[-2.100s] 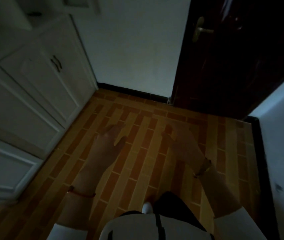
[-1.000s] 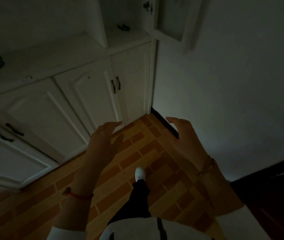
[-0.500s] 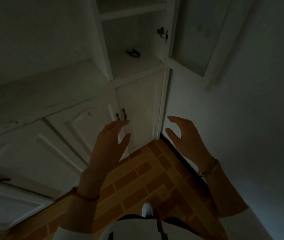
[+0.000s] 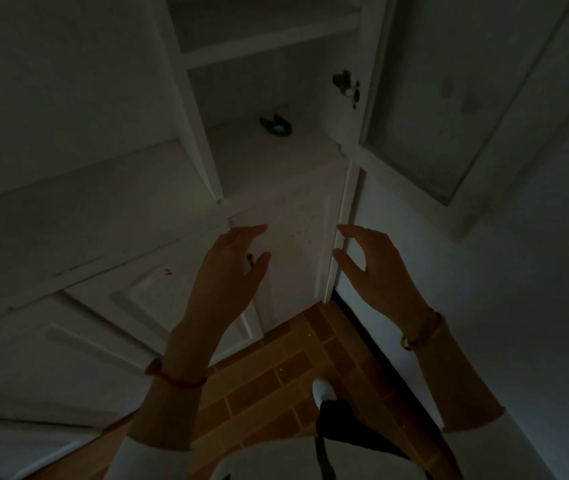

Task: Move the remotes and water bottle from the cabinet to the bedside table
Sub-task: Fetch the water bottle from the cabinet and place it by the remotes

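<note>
The tall white wooden cabinet point(image 4: 276, 188) stands with its glass door point(image 4: 449, 98) swung open rightward, and a small dark object point(image 4: 275, 125) lies on its shelf. Left hand point(image 4: 227, 271) and right hand point(image 4: 373, 268) are raised before it, grip open, empty; remotes and bottle cannot be made out.

White cabinet point(image 4: 286, 216), upper door swung open; small dark object point(image 4: 275, 125) lies on its shelf, above both hands.

The scene is dimly lit and murky throughout, with heavy shadow toward the corners. Straight lines are bowed near the edges, and fine detail is softened by blur.
</note>
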`<state>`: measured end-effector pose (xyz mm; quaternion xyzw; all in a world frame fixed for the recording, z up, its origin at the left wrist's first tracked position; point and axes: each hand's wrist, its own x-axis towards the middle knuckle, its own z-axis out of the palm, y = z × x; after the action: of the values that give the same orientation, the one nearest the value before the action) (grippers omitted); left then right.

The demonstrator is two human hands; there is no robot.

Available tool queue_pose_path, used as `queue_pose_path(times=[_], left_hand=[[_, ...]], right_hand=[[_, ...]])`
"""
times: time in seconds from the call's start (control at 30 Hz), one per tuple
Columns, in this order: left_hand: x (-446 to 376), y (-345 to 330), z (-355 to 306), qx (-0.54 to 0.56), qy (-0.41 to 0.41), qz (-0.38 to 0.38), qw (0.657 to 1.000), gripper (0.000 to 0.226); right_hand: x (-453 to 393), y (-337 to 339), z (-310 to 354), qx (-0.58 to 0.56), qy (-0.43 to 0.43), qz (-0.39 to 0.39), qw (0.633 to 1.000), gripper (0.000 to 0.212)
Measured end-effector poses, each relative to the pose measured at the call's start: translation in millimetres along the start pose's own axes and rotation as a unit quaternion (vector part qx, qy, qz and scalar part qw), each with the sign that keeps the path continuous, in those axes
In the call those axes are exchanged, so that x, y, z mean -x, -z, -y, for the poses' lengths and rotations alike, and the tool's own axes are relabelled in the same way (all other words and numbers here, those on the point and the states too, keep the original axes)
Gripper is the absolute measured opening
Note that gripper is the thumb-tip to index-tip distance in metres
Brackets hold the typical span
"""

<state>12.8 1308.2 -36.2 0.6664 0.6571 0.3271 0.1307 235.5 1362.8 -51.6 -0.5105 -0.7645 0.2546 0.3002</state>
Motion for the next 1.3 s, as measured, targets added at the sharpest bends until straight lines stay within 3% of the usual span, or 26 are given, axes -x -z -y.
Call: queue_pose_path(times=[0.3,0.47,0.63,0.8,1.1,1.3], left_hand=[[-133,-3,-33,-0.008,-0.037,-0.091,0.995,0.042],[-209,24,-63,-0.038,-0.084,-0.177,0.98,0.041],[-279,54,-79,-0.07,-0.114,-0.209,0.969,0.043],[-329,66,-81,-0.107,-0.078,-0.223,0.966,0.045],[-412,78,-62,-0.125,-0.008,-0.128,0.984,0.057],[-445,63,-55,-0.024,0.069,-0.063,0.995,0.067]], right_hand=[[-140,62,-3,-0.02,0.091,-0.04,0.995,0.045],[-220,105,19,-0.031,0.18,-0.098,0.978,0.042],[-285,135,54,-0.052,0.213,-0.134,0.966,0.04],[-340,150,82,-0.052,0.242,-0.142,0.958,0.042],[-465,158,118,-0.033,0.221,-0.153,0.962,0.048],[-520,148,120,-0.042,0.169,-0.116,0.978,0.059]])
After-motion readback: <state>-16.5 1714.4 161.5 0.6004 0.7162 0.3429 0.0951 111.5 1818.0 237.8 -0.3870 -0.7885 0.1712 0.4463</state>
